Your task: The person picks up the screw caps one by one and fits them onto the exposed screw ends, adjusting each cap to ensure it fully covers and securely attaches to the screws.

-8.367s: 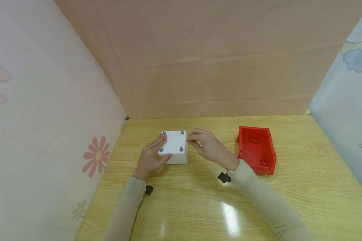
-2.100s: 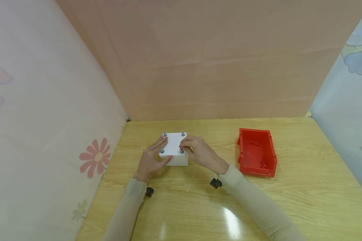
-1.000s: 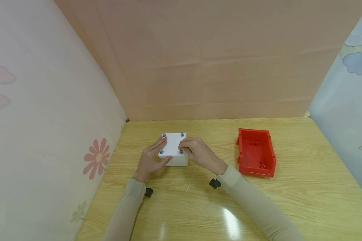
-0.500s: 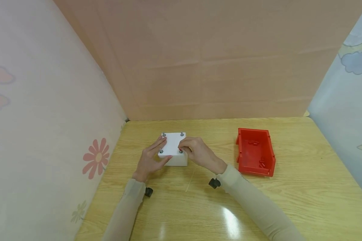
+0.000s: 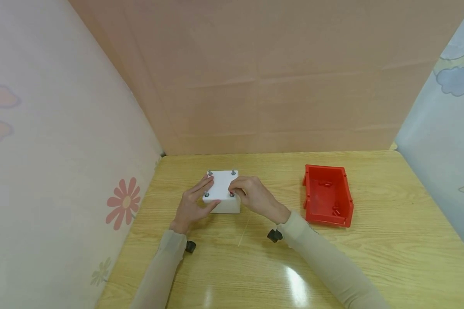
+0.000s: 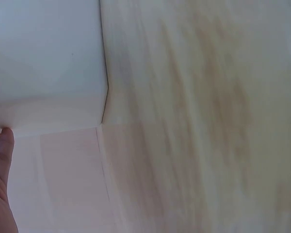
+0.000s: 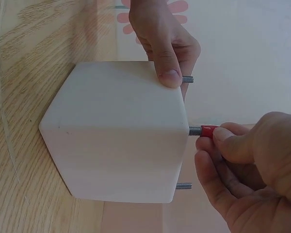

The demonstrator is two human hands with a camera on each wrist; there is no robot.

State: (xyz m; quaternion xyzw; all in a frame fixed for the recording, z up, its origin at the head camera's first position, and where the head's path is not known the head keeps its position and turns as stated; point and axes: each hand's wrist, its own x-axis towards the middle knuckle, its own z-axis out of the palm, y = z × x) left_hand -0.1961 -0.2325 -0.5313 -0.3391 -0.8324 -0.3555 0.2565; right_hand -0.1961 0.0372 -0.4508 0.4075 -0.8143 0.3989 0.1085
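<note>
A white block [image 5: 222,183] with rounded edges stands on the table, a grey threaded stud at each top corner. My left hand [image 5: 192,206] holds it from the left, fingers along the top and thumb at the front edge. In the right wrist view that thumb lies beside one stud [image 7: 187,79]. My right hand [image 5: 255,197] pinches a small red cap [image 7: 208,131] between thumb and fingertips. The cap sits at the end of the near right stud [image 7: 195,131], whose lower thread shows bare. The left wrist view shows mainly the block's side and one fingertip.
On the right of the wooden table [image 5: 386,223] stands a red bin [image 5: 328,219] with several small red pieces inside. A thin pale strip [image 5: 243,231] lies in front of the block. Patterned walls border the table at left and right, with a brown one behind.
Since the oldest frame, my right hand has moved from the block's right side onto the near right stud with the red cap. Over the last two seconds hardly anything differs.
</note>
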